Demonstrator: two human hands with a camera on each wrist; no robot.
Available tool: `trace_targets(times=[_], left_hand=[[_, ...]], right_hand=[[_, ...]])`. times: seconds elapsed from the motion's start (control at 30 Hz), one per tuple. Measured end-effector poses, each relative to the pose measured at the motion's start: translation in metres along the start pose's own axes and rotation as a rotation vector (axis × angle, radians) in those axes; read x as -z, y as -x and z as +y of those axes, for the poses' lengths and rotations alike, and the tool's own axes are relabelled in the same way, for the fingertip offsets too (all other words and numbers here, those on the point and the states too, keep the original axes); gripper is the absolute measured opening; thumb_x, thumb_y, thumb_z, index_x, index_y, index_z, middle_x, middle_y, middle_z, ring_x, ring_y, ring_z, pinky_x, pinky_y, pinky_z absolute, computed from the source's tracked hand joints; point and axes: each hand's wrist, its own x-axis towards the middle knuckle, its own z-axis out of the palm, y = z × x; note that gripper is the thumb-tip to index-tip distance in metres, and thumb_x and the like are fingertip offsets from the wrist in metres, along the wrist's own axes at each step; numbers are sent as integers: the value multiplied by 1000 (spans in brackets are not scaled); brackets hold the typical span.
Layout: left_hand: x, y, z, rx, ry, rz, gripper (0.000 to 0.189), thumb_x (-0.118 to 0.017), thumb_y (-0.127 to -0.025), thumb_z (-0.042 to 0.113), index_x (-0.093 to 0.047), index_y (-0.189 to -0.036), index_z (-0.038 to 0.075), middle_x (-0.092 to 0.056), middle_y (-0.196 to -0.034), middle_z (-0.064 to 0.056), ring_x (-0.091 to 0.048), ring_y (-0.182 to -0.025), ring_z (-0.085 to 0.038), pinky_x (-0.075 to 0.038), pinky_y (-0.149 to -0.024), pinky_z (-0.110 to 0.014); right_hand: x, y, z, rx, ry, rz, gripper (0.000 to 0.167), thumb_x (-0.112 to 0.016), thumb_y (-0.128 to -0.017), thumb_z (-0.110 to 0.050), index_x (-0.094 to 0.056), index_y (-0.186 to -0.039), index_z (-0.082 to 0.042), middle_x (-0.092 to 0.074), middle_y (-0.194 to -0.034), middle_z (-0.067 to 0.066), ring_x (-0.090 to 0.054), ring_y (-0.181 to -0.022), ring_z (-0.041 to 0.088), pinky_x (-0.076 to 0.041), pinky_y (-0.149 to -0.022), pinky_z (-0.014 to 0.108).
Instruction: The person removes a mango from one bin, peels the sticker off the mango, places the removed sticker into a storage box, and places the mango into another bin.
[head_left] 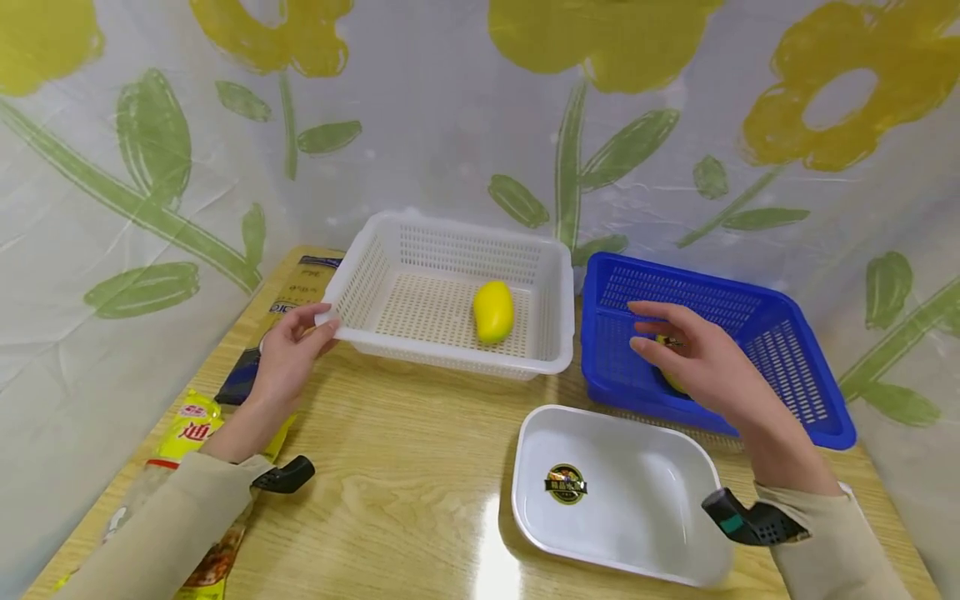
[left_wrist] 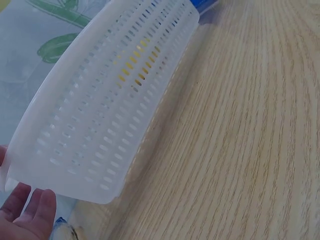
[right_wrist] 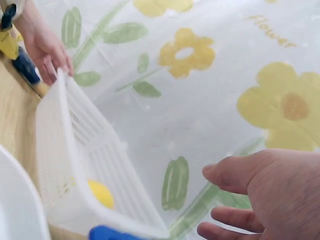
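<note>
A person's left hand (head_left: 281,354) pinches the near-left corner of a white, rectangular, perforated plastic basket (head_left: 360,293) between thumb and fingers, a hold that probably serves to steady it by the rim; whether that corner is lifted cannot be told. Inside, right of centre, lies a smooth, bright-yellow, mango-shaped fruit (head_left: 493,312), which the basket's walls would keep from rolling away. The right hand (head_left: 693,354) hovers over a deep-blue, slatted plastic basket (head_left: 783,371), its fingers apart and grasping nothing, partly hiding a yellow object with a dark label (head_left: 672,382) inside. The two baskets stand side by side, seemingly so that each hand has one within reach. Nearer the person, a glossy white, round-cornered tray (head_left: 630,508) bearing a black-and-gold sticker (head_left: 566,484) sits on the wood-grain worktop (head_left: 390,467). Beside the left forearm lies a yellow printed plastic packet (head_left: 183,429).
</note>
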Motion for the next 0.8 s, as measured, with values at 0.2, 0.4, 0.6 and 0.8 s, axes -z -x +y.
trace_targets(times=[0.2, 0.4, 0.6, 0.8], left_hand=[[-2, 2, 0, 3, -16, 3, 50, -67, -94, 23, -48, -136, 3, -48, -130, -10, -57, -106, -11, -52, -85, -19], [-1, 2, 2, 0, -9, 13, 51, -69, -92, 26, -50, -135, 5, -49, -127, -6, -59, -102, -11, -52, -83, -18], [0, 3, 7, 11, -25, 11, 51, -68, -92, 29, -51, -135, 7, -51, -123, -2, -59, -101, -11, -51, -83, -16], [0, 2, 8, 24, -12, 6, 48, -69, -92, 27, -52, -132, 8, -52, -119, 1, -59, -99, -10, -52, -82, -16]], right_hand=[[-1, 47, 27, 4, -62, 156, 45, -60, -99, -23, -50, -142, -15, -51, -139, 6, -55, -117, 2, -44, -85, 8], [8, 73, 50, -65, -109, 256, 43, -58, -100, -21, -50, -141, -13, -54, -131, -14, -55, -110, -8, -45, -83, 7], [24, 81, 76, -120, -153, 301, 43, -57, -100, -20, -49, -142, -13, -53, -128, -21, -56, -106, -10, -42, -81, 5], [37, 81, 95, -192, -189, 318, 45, -56, -100, -26, -48, -143, -18, -52, -129, -19, -56, -104, -8, -41, -79, 6]])
